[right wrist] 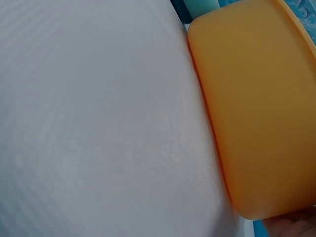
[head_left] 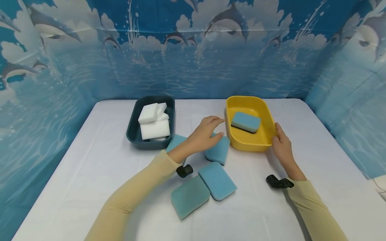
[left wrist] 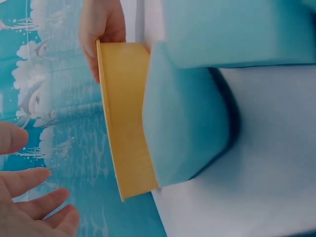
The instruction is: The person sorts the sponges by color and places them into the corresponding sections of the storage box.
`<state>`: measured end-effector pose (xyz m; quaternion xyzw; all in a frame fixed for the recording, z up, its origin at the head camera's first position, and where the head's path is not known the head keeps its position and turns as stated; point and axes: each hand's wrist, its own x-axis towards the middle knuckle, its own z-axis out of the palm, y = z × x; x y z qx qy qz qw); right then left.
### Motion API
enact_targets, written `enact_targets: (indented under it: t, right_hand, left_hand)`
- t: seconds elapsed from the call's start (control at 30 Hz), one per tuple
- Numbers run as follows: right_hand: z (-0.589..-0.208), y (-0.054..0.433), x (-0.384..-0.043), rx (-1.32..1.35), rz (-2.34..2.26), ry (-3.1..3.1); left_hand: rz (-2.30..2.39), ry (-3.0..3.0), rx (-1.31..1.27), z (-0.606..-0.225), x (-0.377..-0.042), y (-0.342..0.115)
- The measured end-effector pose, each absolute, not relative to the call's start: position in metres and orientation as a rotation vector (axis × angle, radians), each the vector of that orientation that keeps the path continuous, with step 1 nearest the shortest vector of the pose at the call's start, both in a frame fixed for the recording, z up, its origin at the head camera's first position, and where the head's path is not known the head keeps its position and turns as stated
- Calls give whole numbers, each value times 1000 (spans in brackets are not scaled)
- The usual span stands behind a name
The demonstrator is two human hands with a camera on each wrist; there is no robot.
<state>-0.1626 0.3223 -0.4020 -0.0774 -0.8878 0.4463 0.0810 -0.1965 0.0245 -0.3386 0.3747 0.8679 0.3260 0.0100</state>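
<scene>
My left hand (head_left: 205, 135) hovers over the table just left of the yellow tub (head_left: 247, 142), its fingers extended toward the tub's rim and nothing in them. In the left wrist view its fingers (left wrist: 37, 182) are spread. With my right hand (head_left: 281, 147) I hold the tub at its right side, near the front corner. Inside the tub lies a blue sponge (head_left: 245, 121) with a dark underside. Below my left hand is another blue sponge (head_left: 218, 152), close against the tub's left front corner. One more sponge (head_left: 175, 141) is partly hidden by my left wrist.
A dark tub (head_left: 131, 132) at the back left holds several white sponges (head_left: 155, 129). Nearer the front, a blue sponge (head_left: 217, 180) and a greener-looking one (head_left: 190, 196) lie edge to edge. A dolphin-print curtain (head_left: 193, 73) stands behind the white table (head_left: 90, 167).
</scene>
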Motion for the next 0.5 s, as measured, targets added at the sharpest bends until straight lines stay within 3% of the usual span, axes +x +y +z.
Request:
enact_targets:
  t: [0.5]
  right_hand:
    - [-401, 319, -163, -255, 1361, -2633]
  left_hand:
    - [1063, 2659, 1162, -347, -169, -13]
